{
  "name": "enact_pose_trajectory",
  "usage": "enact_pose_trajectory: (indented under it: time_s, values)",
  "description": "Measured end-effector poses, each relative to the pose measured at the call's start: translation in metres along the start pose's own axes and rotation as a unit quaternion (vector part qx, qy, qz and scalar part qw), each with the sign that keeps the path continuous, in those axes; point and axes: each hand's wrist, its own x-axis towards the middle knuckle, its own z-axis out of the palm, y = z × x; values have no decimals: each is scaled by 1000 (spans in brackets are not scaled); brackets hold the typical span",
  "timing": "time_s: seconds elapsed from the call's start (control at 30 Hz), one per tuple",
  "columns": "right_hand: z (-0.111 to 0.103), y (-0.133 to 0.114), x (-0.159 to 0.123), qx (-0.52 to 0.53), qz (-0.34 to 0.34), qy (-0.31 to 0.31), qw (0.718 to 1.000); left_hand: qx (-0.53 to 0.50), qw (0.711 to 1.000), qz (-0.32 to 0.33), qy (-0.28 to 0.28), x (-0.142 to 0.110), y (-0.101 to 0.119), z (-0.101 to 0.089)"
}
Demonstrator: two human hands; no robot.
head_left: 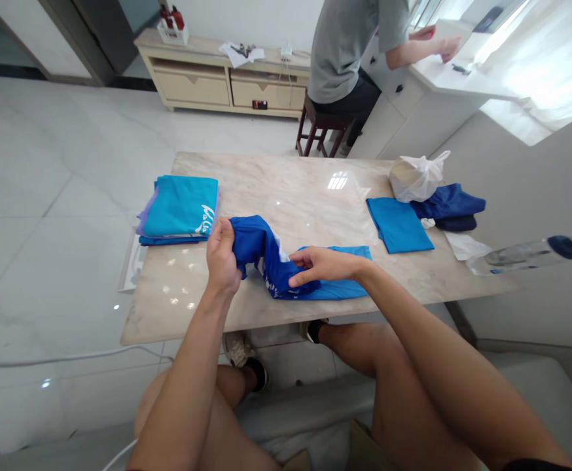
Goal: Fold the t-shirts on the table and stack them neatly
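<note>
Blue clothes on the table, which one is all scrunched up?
The royal-blue garment, bunched between the left hand and right hand. The turquoise stack and the blue cloth lie flat and folded.

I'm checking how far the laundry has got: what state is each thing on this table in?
left hand, pinching the blue garment
right hand, open, fingers resting on the garment
blue garment, partly bunched, lying on the table
turquoise garments, folded and stacked
blue cloth, folded flat
navy garment, loosely folded
white plastic bag, filled, upright
plastic bottle, lying on its side, dark cap on
</note>
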Motion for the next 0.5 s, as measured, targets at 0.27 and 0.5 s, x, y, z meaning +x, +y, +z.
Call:
enact_pose_trajectory:
  time_s: [0.27,0.5]
  values:
    - [-29,29,-39,-241,139,420,864,8,999,35,-2,7,9,-14]
    - [-51,22,-62,-209,111,553,799,254,951,16,-177,3,15,-30]
